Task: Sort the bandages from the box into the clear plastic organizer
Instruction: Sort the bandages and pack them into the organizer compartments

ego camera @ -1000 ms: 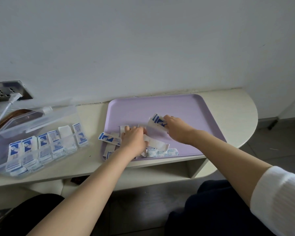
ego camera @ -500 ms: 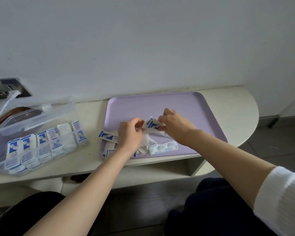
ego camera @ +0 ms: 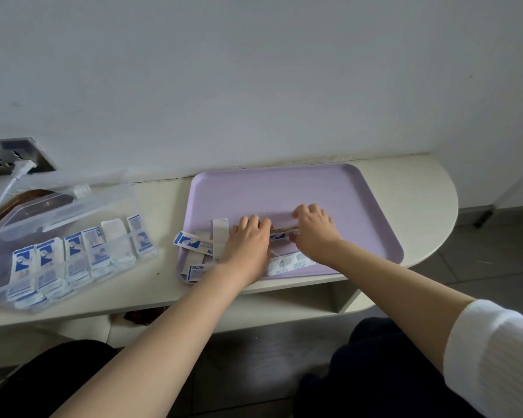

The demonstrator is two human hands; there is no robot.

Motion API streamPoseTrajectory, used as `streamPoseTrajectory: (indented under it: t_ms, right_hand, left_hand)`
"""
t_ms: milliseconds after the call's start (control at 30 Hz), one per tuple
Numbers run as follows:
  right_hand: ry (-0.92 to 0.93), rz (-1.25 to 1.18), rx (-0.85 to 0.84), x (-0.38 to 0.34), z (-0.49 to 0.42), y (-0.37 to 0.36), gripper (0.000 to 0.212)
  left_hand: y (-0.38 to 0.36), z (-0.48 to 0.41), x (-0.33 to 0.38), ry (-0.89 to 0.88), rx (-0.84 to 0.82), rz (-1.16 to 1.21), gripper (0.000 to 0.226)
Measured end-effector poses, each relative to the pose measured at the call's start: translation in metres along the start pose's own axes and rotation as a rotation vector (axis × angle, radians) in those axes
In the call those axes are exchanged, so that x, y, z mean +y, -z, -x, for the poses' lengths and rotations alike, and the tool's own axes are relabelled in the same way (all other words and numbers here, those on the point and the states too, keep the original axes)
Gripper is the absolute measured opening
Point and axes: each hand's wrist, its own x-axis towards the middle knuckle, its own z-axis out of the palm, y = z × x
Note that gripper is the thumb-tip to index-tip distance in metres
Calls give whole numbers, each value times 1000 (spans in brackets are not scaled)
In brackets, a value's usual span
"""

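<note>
Loose blue-and-white bandages [ego camera: 191,240] lie scattered on the near left part of a lilac tray [ego camera: 344,194]. My left hand [ego camera: 248,239] and my right hand [ego camera: 314,229] sit side by side over that pile, knuckles up, fingers curled. Between them they hold a small stack of bandages [ego camera: 281,232] edge-on, each hand gripping one end. The clear plastic organizer [ego camera: 0,245] stands open on the left of the table, its compartments filled with upright bandages [ego camera: 73,254].
The organizer's lid [ego camera: 58,203] leans back toward the wall. A wall socket with a white plug and cable [ego camera: 15,170] is at the far left. The cream table [ego camera: 414,188] ends in a rounded right edge, with a shelf below.
Both hands have come down onto the tray. The bandages they held raised half a second ago are now squeezed together between them, low over the pile.
</note>
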Motion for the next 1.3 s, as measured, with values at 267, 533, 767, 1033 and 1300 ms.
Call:
streamPoseTrajectory:
  t_ms: [267, 533, 767, 1033, 1300]
  right_hand:
    - [104, -364, -86, -9, 14, -4, 47]
    - [90, -365, 98, 0, 1, -2, 21]
    - [170, -254, -90, -1, 2, -1, 55]
    - [272, 42, -25, -1, 4, 0, 30]
    - [363, -112, 66, -12, 9, 22, 25]
  left_hand:
    - [-3, -5, 1, 11, -99, 100, 35]
    - [-2, -5, 0, 28, 48, 141, 31]
    - [-4, -9, 6, 32, -165, -40, 32]
    - [3, -4, 7, 45, -91, 52, 23]
    - [44, 3, -7, 41, -78, 224, 13]
